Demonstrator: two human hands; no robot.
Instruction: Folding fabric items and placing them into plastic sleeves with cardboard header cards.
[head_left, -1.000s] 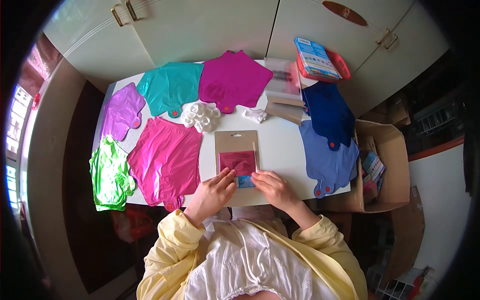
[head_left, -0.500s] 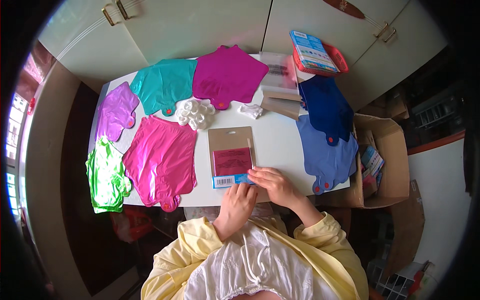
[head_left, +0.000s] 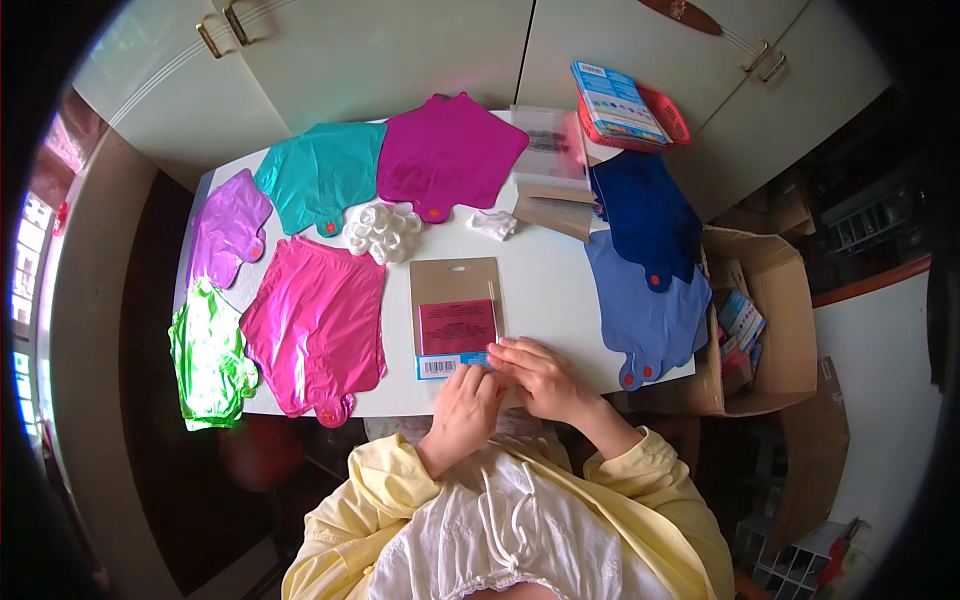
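A flat clear packet (head_left: 457,267) lies on the white table in front of me. In it are a folded dark pink foil sheet (head_left: 457,325), a thin pale straw (head_left: 492,310) along the right side and a blue-and-white card strip (head_left: 437,366) with a barcode at the near end. My left hand (head_left: 465,405) is closed at the packet's near right corner, its fingertips curled out of sight. From the right, my right hand (head_left: 537,378) grips that same corner, fingers together over the edge and thumb mostly hidden. The two hands touch.
Flat foil balloons surround the packet: pink (head_left: 318,325), green (head_left: 208,355), lilac (head_left: 230,228), teal (head_left: 322,172), magenta (head_left: 450,155), navy (head_left: 648,215), light blue (head_left: 650,310). White ribbon rolls (head_left: 383,232), clear bags (head_left: 550,150), a red basket (head_left: 672,118) and a cardboard box (head_left: 770,385) stand around.
The view has shifted slightly, moving the table a little left in the picture. My hands stay at the packet's near right corner, with only slight finger movement.
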